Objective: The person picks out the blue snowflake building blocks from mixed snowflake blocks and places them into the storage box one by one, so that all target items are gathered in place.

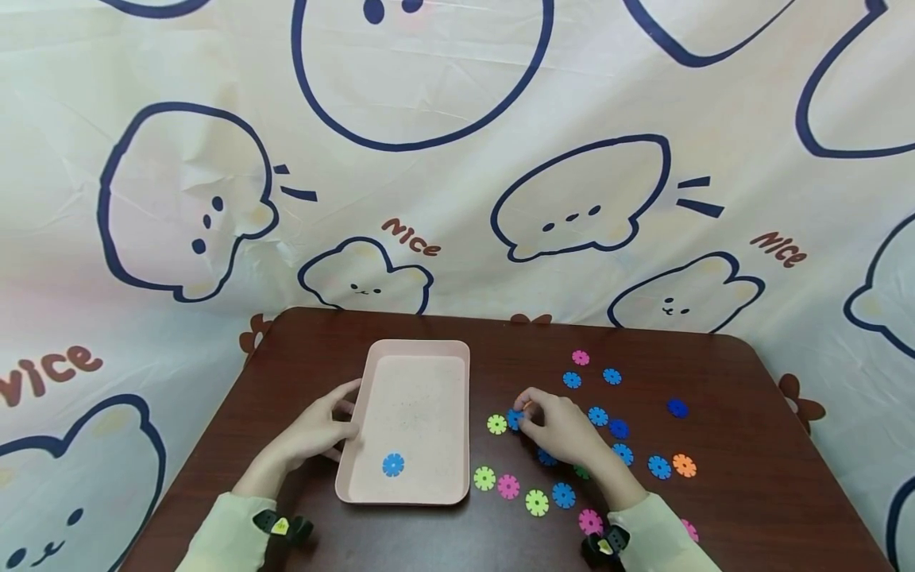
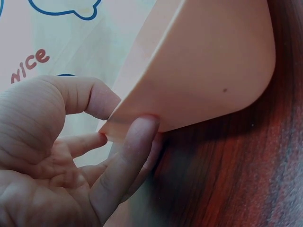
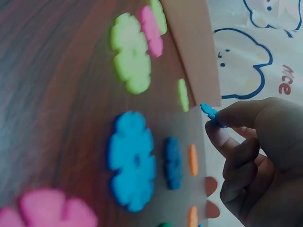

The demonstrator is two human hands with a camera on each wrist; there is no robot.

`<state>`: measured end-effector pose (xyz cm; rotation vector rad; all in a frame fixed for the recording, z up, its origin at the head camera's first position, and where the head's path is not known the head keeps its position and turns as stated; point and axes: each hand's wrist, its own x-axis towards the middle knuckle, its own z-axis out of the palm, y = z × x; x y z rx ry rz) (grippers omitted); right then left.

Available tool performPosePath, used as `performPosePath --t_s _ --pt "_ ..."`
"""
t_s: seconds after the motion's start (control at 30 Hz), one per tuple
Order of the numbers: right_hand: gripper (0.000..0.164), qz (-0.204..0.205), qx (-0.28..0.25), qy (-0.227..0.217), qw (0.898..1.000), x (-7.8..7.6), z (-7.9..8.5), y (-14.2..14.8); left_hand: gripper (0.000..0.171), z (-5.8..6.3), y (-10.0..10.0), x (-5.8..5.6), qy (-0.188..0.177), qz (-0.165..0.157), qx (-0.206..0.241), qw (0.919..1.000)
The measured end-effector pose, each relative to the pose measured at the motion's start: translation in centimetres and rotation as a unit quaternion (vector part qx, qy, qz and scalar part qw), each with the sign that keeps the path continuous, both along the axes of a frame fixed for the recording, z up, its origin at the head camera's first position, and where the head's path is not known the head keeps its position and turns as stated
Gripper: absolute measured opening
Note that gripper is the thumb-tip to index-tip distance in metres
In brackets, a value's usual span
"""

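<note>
My left hand [image 1: 314,429] is at the left side of a pale pink rectangular tray [image 1: 418,397]; in the left wrist view its thumb and fingers grip the tray's wall [image 2: 208,71] at the rim. One blue snowflake disc [image 1: 393,465] lies inside the tray, toward the near end. To the right of the tray, my right hand [image 1: 561,429] pinches another blue snowflake disc [image 1: 514,419] between thumb and forefinger; the right wrist view shows this disc [image 3: 208,110] raised off the table. An orange disc [image 1: 529,406] is partly hidden by the right fingers.
Several loose discs lie on the brown table [image 1: 750,477] right of the tray, among them a lime disc [image 1: 496,424], a pink disc [image 1: 581,358], an orange disc [image 1: 684,465] and a dark blue disc [image 1: 677,408]. A patterned cloth [image 1: 457,199] hangs behind the table.
</note>
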<state>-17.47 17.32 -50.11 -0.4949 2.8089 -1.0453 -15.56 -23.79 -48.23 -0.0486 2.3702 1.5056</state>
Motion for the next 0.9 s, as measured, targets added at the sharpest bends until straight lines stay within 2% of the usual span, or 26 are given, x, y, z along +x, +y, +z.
performPosePath --t_s 0.37,0.9 --pt "0.017 0.028 -0.052 0.004 0.998 0.6 2.6 -2.4 0.083 0.0 0.0 0.0 0.001 0.000 0.000 1.0000" --pt "0.014 0.076 -0.074 0.009 0.994 0.8 3.1 -6.7 0.083 -0.1 -0.1 0.0 0.001 -0.001 0.010 1.0000"
